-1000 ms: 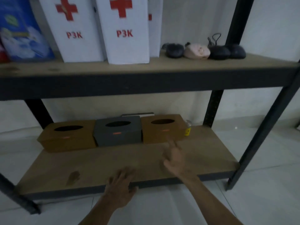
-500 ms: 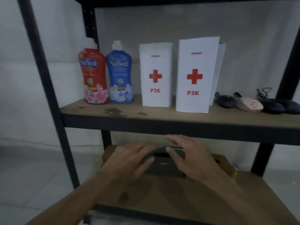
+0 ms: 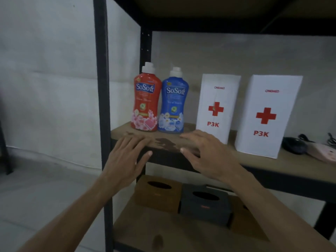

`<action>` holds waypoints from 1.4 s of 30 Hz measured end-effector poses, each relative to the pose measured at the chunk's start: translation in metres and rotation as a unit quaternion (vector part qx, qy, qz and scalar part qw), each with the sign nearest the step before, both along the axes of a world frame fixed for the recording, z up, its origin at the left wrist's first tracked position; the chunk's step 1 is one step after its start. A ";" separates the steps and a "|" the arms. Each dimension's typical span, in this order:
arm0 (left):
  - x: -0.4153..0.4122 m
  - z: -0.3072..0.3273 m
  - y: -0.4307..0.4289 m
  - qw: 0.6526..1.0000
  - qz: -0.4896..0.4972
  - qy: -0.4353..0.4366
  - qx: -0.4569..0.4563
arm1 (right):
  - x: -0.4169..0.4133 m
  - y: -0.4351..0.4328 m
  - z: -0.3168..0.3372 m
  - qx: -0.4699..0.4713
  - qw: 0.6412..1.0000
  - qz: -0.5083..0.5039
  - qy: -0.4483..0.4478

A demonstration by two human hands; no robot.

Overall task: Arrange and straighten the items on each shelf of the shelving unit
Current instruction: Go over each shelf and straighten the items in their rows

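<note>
A black metal shelving unit (image 3: 103, 106) with wooden boards is seen filling the centre and right of the frame. On the middle shelf (image 3: 272, 164), left of centre, a red SoSoft bottle (image 3: 146, 99) and a blue SoSoft bottle (image 3: 173, 102) are stood upright side by side, touching or nearly so, both with white caps. To their right, a white P3K first-aid box (image 3: 217, 108) with a red cross is stood upright, and a second P3K box (image 3: 267, 115) is placed nearer the front edge, further right. At the right edge of the frame, a dark mouse-like object (image 3: 293, 145) and a pink one (image 3: 325, 151) are seen lying on the same shelf; their cables are only partly visible.

The left hand (image 3: 127, 157) is held at the front edge of the middle shelf, below the red bottle, with fingers spread open and nothing gripped. The right hand (image 3: 207, 153) is held just in front of the blue bottle and the first box, fingers open and slightly curled, empty as well. Whether either hand touches the board cannot be told.

On the lower shelf (image 3: 163, 231), in the lower centre of the frame, a brown tissue box (image 3: 158, 192) and a grey tissue box (image 3: 205, 204) are set side by side, with a further brown box (image 3: 243, 224) partly hidden behind the right forearm.
</note>
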State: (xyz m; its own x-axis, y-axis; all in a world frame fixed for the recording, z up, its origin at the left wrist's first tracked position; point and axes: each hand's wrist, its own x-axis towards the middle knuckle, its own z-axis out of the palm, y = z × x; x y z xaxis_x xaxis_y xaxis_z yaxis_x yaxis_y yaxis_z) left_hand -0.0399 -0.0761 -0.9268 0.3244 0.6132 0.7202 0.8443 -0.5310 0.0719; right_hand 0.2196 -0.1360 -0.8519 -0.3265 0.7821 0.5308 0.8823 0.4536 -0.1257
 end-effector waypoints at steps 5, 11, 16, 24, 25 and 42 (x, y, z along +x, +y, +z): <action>-0.002 -0.002 0.007 0.999 -0.017 -0.023 0.016 | -0.029 0.024 -0.006 -0.020 0.999 -0.008 -0.042; -0.004 -0.007 0.011 0.997 -0.026 -0.055 0.037 | -0.048 0.040 0.000 -0.019 0.998 -0.051 -0.028; 0.003 0.031 0.019 0.989 0.011 -0.148 -0.030 | -0.055 0.079 0.011 0.008 0.980 -0.140 0.143; 0.016 0.082 0.090 0.940 0.063 -0.271 -0.199 | -0.068 0.131 0.029 0.007 0.948 -0.190 0.253; 0.017 0.083 0.098 0.936 0.063 -0.273 -0.214 | -0.068 0.135 0.030 -0.009 0.944 -0.200 0.262; 0.041 0.088 0.173 0.917 0.074 -0.312 -0.236 | -0.057 0.181 0.031 -0.087 0.932 -0.204 0.286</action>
